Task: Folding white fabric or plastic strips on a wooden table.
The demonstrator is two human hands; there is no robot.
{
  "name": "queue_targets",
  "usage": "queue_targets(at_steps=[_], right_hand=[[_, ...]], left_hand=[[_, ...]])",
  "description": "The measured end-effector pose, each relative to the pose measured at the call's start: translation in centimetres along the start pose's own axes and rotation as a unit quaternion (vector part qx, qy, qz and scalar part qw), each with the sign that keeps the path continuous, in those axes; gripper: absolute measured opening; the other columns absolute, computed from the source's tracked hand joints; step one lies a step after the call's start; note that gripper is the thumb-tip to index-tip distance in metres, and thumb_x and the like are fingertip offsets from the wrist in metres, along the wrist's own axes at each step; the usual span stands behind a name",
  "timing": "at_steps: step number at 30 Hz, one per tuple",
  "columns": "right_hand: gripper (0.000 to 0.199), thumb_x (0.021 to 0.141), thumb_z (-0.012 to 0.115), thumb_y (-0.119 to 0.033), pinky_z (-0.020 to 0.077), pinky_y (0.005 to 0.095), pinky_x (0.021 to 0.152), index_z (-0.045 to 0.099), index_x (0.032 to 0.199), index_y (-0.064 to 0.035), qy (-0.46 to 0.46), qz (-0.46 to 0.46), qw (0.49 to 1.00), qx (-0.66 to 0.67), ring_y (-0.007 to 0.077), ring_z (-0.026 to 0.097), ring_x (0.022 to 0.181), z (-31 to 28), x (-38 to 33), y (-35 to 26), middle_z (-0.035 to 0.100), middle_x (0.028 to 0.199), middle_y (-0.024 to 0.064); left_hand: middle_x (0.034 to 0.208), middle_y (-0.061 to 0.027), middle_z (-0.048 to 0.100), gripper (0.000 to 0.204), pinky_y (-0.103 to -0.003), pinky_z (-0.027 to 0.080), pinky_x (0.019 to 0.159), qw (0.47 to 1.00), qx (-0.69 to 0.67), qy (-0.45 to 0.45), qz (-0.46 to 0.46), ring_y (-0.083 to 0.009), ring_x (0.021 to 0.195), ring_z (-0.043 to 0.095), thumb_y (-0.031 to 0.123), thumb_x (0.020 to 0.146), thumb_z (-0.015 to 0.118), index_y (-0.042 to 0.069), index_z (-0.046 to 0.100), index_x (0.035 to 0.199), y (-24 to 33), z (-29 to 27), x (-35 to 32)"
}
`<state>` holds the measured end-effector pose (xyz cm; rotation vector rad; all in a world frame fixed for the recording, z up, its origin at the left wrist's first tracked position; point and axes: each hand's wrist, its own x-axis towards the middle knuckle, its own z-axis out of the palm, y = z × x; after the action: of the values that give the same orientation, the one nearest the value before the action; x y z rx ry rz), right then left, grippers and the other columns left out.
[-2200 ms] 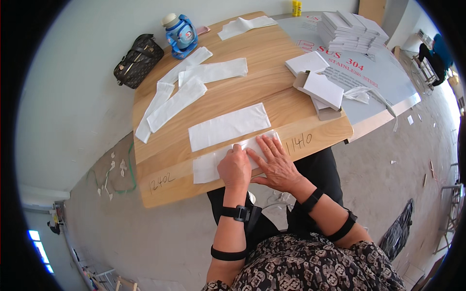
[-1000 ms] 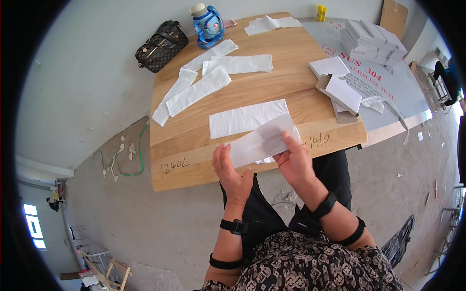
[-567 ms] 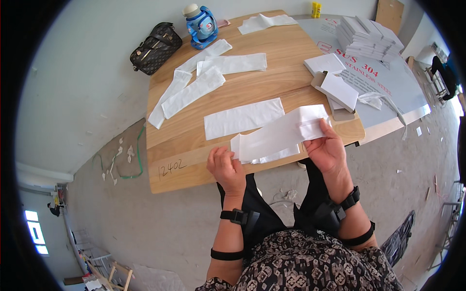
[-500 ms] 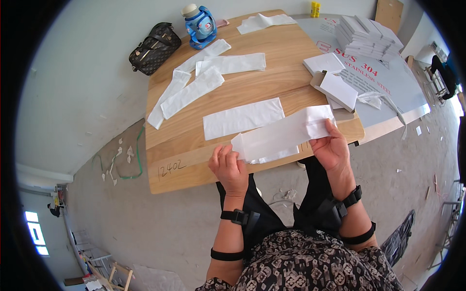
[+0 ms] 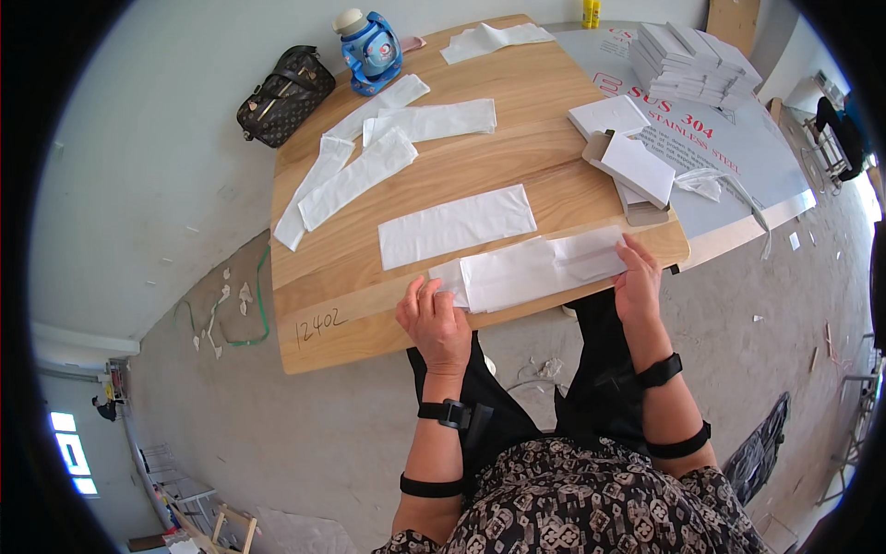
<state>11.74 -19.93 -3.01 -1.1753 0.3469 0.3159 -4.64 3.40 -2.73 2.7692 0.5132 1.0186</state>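
Note:
A long white folded sheet [image 5: 531, 272], thin like paper or film, lies low over the table's front edge. My left hand [image 5: 436, 323] is closed on its left end, fingers curled. At the other end, my right hand [image 5: 639, 277] pinches the corner between thumb and fingers. A crease and an overlapping layer show along the sheet. Just beyond it, another white folded strip [image 5: 457, 226] lies flat on the wooden table [image 5: 341, 268].
Several more white strips [image 5: 360, 175] overlap at the table's left, near a blue bottle [image 5: 371, 55] and a dark patterned bag [image 5: 284, 97]. At the right are white boxes [image 5: 637, 166], a stack of white boxes [image 5: 692, 65] and a yellow glue-stick-like pair [image 5: 591, 13].
Both hands have lowered the folded sheet to the table's front edge, over the white piece lying there. My right hand has shifted its hold to the sheet's right corner.

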Motion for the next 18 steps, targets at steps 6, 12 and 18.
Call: queue_targets(at_steps=[6, 12, 18], right_hand=[[0.056, 0.076, 0.071, -0.006, 0.0351, 0.0442, 0.108, 0.050, 0.128, 0.0024, -0.074, -0.505, 0.718, -0.473, 0.0385, 0.038, 0.133, 4.4, -4.7, -0.3, 0.042, 0.140, 0.0206], [0.093, 0.071, 0.076, -0.041, 0.0161, 0.0475, 0.117, 0.032, 0.143, -0.0024, -0.336, -0.432, 0.611, -0.572, 0.0351, 0.020, 0.143, 8.0, -7.5, 4.3, 0.024, 0.152, 0.0211], [0.100, 0.067, 0.077, -0.050, 0.0125, 0.0504, 0.117, 0.028, 0.148, -0.0177, -0.333, -0.418, 0.540, -0.650, 0.0382, 0.016, 0.143, 8.5, -7.8, 5.3, 0.019, 0.153, 0.0224]], left_hand=[[0.102, -0.0088, 0.062, 0.012, -0.048, 0.036, 0.097, 1.000, -0.005, 0.002, -0.003, -0.0332, 0.115, 0.051, -0.004, 0.069, 0.059, 0.003, 0.058, 0.079, 0.0, -0.3, 0.1], [0.102, -0.0094, 0.063, 0.016, -0.048, 0.037, 0.096, 1.000, -0.024, 0.007, 0.007, -0.0344, 0.113, 0.054, -0.005, 0.068, 0.058, 0.003, 0.058, 0.082, 0.1, 0.3, 0.3], [0.090, -0.0069, 0.060, 0.009, -0.034, 0.045, 0.080, 0.949, -0.187, 0.077, -0.240, -0.0218, 0.087, 0.057, -0.002, 0.083, 0.060, 0.002, 0.054, 0.088, -1.7, 0.6, -1.0]])
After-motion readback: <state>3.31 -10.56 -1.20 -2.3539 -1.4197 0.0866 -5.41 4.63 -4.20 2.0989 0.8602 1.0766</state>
